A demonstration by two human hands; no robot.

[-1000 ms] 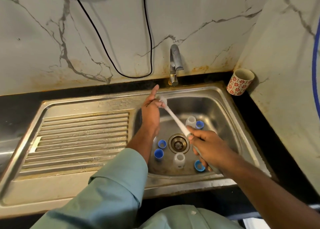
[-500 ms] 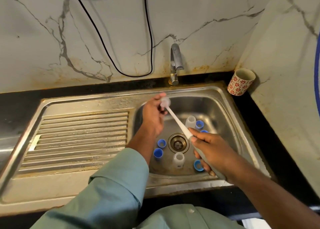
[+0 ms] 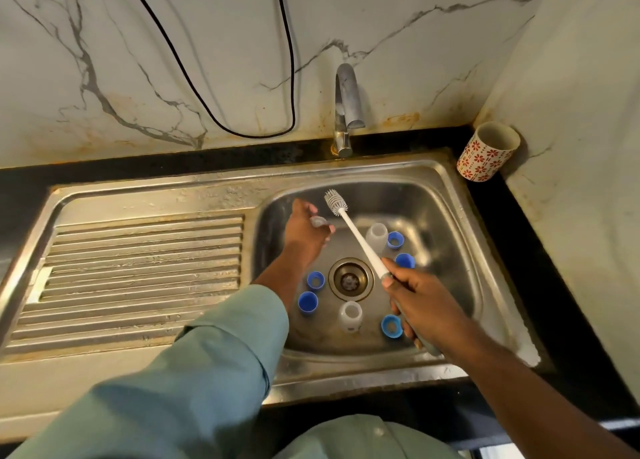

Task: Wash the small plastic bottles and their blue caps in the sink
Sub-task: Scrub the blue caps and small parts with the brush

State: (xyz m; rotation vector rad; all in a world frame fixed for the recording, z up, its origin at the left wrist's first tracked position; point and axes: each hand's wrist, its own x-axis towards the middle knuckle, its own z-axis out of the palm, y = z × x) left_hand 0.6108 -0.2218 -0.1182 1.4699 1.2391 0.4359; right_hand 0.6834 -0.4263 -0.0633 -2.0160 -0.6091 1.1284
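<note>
The left hand (image 3: 304, 231) grips a small clear bottle (image 3: 318, 221) over the sink (image 3: 446, 195); the right hand (image 3: 420, 301) clasps the bottle brush (image 3: 335, 202), which should go straight into the mouth, bottle held steady.

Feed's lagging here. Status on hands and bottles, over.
Left hand holds a bottle, right hand grips the brush, clear of it. Two bottles, five caps in the sink. Tap dry, nothing blocking.
</note>
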